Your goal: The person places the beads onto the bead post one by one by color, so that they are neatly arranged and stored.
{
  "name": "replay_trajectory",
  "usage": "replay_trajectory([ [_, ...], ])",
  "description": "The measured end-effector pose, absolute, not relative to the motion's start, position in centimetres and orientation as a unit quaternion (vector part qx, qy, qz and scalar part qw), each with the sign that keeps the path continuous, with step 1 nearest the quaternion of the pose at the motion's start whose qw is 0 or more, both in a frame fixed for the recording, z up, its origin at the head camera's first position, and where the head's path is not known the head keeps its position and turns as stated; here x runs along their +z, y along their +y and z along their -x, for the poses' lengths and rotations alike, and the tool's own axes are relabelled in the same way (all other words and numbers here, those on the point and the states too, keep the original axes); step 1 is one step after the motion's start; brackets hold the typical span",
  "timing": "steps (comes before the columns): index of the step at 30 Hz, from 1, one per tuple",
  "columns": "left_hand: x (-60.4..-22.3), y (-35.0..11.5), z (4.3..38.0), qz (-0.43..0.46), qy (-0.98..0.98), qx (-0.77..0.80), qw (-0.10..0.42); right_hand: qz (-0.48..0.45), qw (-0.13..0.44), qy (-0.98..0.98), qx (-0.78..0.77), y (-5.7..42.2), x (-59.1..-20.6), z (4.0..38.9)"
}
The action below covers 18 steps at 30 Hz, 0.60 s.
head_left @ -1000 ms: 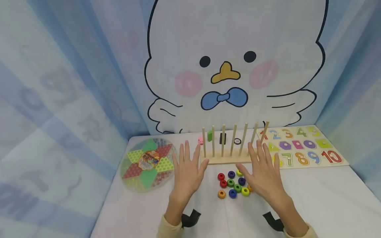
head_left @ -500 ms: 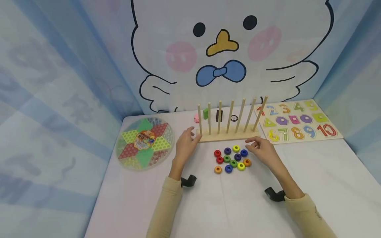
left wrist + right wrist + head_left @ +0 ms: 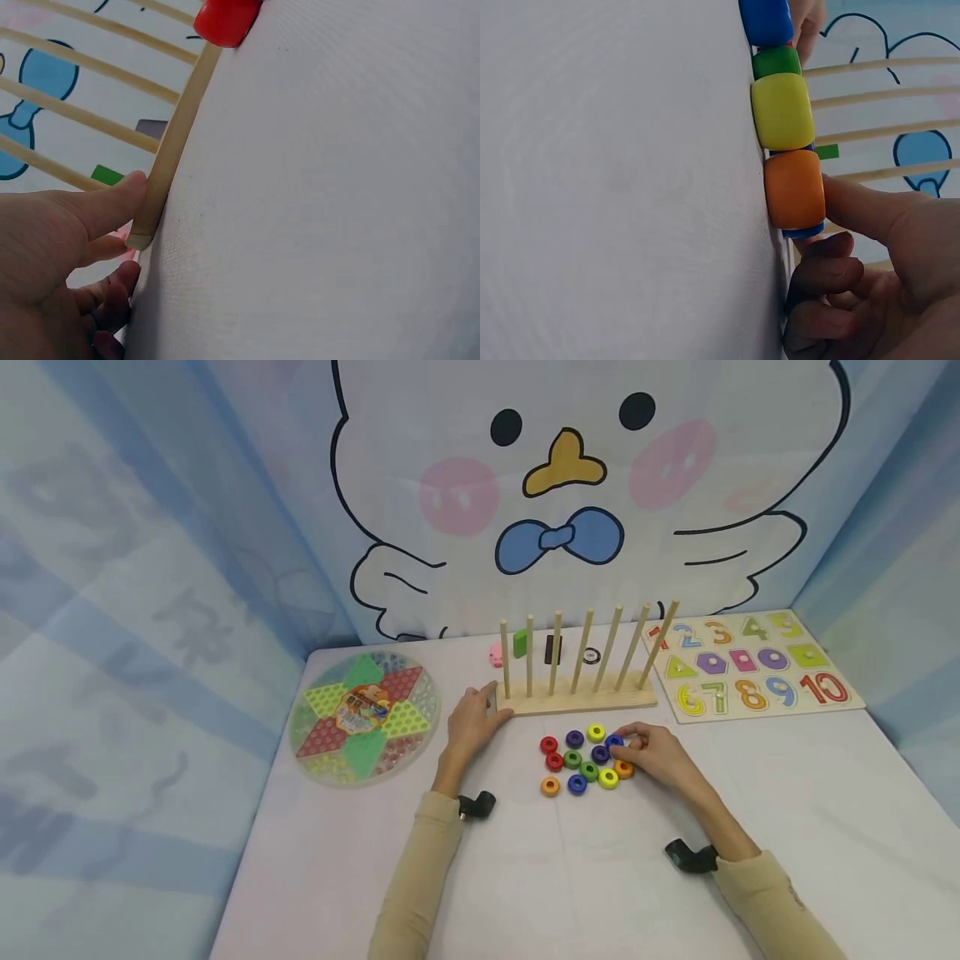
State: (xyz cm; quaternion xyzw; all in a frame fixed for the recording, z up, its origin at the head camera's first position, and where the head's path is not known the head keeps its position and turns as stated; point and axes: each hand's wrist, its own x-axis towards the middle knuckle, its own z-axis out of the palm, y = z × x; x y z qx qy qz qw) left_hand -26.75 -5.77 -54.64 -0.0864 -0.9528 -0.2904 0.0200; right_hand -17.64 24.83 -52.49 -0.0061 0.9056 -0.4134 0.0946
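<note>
A wooden peg rack (image 3: 577, 697) with several upright pegs stands on the white table. My left hand (image 3: 470, 724) grips its left end; in the left wrist view the thumb (image 3: 120, 202) lies against the front edge, fingers around the end. In front of the rack lies a group of coloured ring beads: red, purple, yellow, green, orange and blue. At the group's right side my right hand (image 3: 660, 758) pinches a blue bead (image 3: 615, 741) between thumb and index finger. An orange bead (image 3: 795, 189) stands right before it in the right wrist view, hiding most of the blue one.
A round star-patterned game board (image 3: 363, 718) lies at the left. At the right is a number puzzle board (image 3: 753, 668). Behind the rack are a green block (image 3: 520, 643), a small pink figure (image 3: 496, 654), a dark rectangle and a round black-and-white piece. A printed curtain hangs behind.
Both hands came down from raised, spread fingers. The left took hold of the rack's left end, and the right moved in to pinch the blue bead. The head view tilted downward.
</note>
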Motion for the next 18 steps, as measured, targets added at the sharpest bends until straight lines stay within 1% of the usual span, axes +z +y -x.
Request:
replay_trajectory([
  [2,-54.8,-5.8,26.8,0.087,-0.956,-0.280,0.010,0.001,0.053,0.915,-0.401,24.5,-52.1,17.4],
  [5,-55.2,-5.8,26.6,0.088,-0.962,-0.260,-0.002,-0.007,-0.033,0.920,-0.389,23.1,-50.5,16.9],
  [7,-55.4,-5.8,26.4,0.087,-0.965,-0.247,-0.004,0.003,-0.090,0.914,-0.395,21.6,-48.6,16.8],
  [11,-55.6,-5.7,26.4,0.092,-0.968,-0.234,0.005,0.073,-0.167,0.888,-0.422,18.4,-43.9,18.3],
  [14,-55.5,-5.7,26.6,0.098,-0.967,-0.233,0.013,0.116,-0.206,0.866,-0.441,16.1,-40.7,20.5],
  [16,-55.4,-5.8,26.7,0.098,-0.967,-0.235,0.016,0.135,-0.213,0.856,-0.450,14.5,-39.2,22.1],
  [18,-55.3,-5.9,26.8,0.095,-0.967,-0.237,0.018,0.151,-0.207,0.856,-0.450,12.9,-38.2,23.5],
])
